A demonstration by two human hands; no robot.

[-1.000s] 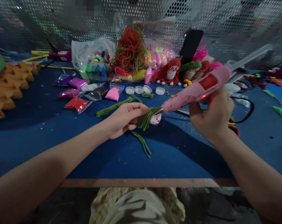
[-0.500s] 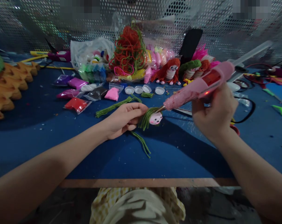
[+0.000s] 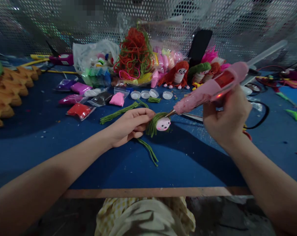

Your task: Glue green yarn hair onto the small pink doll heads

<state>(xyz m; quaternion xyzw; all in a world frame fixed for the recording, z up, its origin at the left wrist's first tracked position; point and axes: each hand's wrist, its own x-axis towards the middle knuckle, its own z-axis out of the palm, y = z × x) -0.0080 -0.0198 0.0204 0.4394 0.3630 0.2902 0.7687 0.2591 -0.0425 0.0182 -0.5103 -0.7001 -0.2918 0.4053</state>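
Note:
My left hand (image 3: 131, 126) pinches a small doll head (image 3: 163, 124), pink-faced with green yarn hair (image 3: 153, 126), just above the blue table (image 3: 183, 157). A loose strand of green yarn (image 3: 148, 151) trails below it. My right hand (image 3: 226, 119) grips a pink glue gun (image 3: 209, 88) with a clear glue stick out its back. The gun's metal tip (image 3: 170, 113) sits at the top of the doll head, touching or nearly touching the hair.
Finished yarn-haired dolls (image 3: 179, 74) stand at the back beside a tangle of red and green yarn (image 3: 135, 54). Coloured clay packets (image 3: 81, 110), white caps (image 3: 150, 94) and a green yarn bundle (image 3: 120, 112) lie mid-table. Orange foam shapes (image 3: 8, 91) sit left. A black cable (image 3: 260, 114) loops right.
The glue gun has lifted slightly and its tip now rests at the top of the head. The doll's pink face has turned more into view. My left hand has barely moved.

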